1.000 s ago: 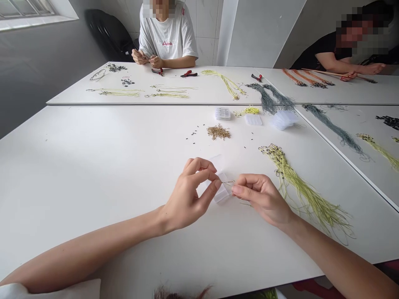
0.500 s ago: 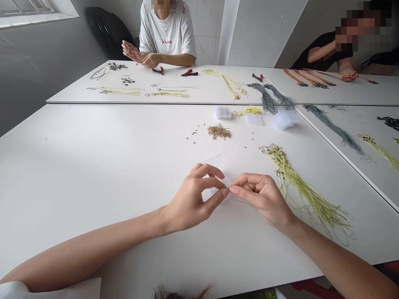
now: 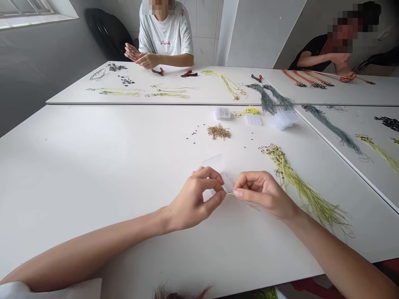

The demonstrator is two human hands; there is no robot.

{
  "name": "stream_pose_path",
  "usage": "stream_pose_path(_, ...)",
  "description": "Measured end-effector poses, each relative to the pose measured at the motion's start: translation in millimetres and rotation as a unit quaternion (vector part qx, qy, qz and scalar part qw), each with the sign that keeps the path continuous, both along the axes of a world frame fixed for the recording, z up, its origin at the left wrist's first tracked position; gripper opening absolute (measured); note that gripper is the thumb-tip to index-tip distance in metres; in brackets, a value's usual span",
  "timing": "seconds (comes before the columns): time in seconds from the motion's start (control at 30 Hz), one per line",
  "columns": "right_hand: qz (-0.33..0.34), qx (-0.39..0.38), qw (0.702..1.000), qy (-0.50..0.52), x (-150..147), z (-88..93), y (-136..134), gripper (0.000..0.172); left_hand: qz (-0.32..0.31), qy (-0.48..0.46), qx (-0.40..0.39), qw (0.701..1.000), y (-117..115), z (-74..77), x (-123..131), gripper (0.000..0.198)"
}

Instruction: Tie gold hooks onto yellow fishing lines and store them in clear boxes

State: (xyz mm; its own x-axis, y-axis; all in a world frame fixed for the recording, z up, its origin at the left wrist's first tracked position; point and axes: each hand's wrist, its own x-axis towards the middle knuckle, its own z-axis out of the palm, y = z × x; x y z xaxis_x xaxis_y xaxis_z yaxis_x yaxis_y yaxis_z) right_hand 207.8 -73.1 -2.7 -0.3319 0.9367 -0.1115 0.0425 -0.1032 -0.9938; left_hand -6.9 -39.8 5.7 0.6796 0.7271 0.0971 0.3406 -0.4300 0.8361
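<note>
In the head view, the person's left hand [image 3: 195, 199] pinches a flat clear plastic holder [image 3: 215, 176] between thumb and curled fingers, with the holder's upper part standing out toward 12 o'clock. The right hand [image 3: 264, 195] sits just beside it at 3 o'clock, thumb and forefinger pressed together on a fine gold-coloured wire [image 3: 230, 193], which runs to the holder's edge; the wire is too thin to make out further. Both hands hover over a white table [image 3: 93, 166]. A long bundle of yellow-green cords [image 3: 299, 187] with dark beaded ends lies right of the right hand, spanning 2 to 4 o'clock. At 12 o'clock lies a small heap of brass hooks [image 3: 218, 132] among scattered black bits [image 3: 193, 135], and three clear plastic boxes [image 3: 254, 120] lie toward 1 o'clock. Across the table seam at 11 o'clock, a co-worker [image 3: 165, 37] holds both hands [image 3: 145, 58] just above the far table, near red-handled pliers [image 3: 157, 71]. At 1 o'clock, another co-worker [image 3: 314, 54] has a hand [image 3: 347, 77] beside orange cords [image 3: 307, 78].
</note>
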Motion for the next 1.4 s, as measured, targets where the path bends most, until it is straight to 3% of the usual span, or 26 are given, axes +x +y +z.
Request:
stream_pose_path(0.27,-0.007,-0.011,1.000,0.000,-1,-6.5,5,0.019,-0.022,-0.033,-0.033,0.999,-2,-1.3,-1,0.015)
stream_pose_path(0.43,-0.008,0.012,1.000,0.006,-3,-2.1,-2,0.019,0.026,-0.062,-0.083,0.994,-1,-4.9,1,0.018)
stream_pose_path(0.53,0.016,-0.014,1.000,0.012,-2,-2.0,-3,0.020,0.037,-0.132,-0.192,0.972,4,-5.6,0,0.022)
stream_pose_path(0.63,0.031,-0.046,0.998,0.034,-1,-4.5,1,0.018,0.002,-0.211,-0.299,0.931,8,-4.2,-2,0.023)
stream_pose_path(0.83,0.028,-0.047,0.998,0.041,1,-7.7,6,0.018,-0.065,-0.275,-0.359,0.889,6,2.6,-3,0.021)
stream_pose_path(0.9,0.024,-0.022,0.999,-0.002,2,-8.6,6,0.017,-0.064,-0.273,-0.364,0.888,5,3.1,-2,0.020)
stream_pose_path(1.0,-0.048,0.100,0.989,-0.094,2,-8.6,3,0.007,-0.050,-0.265,-0.359,0.894,4,1.9,0,0.020)
stream_pose_path(1.1,-0.100,0.221,0.965,-0.104,1,-5.7,-1,0.021,-0.039,-0.250,-0.345,0.904,4,0.0,2,0.020)
stream_pose_path(1.2,-0.070,0.266,0.957,-0.088,-2,-2.6,-6,0.026,-0.038,-0.226,-0.336,0.914,3,-2.5,4,0.019)
stream_pose_path(1.4,-0.068,0.295,0.944,-0.132,-10,-3.8,-13,0.015,-0.055,-0.171,-0.309,0.934,3,-7.7,2,0.019)
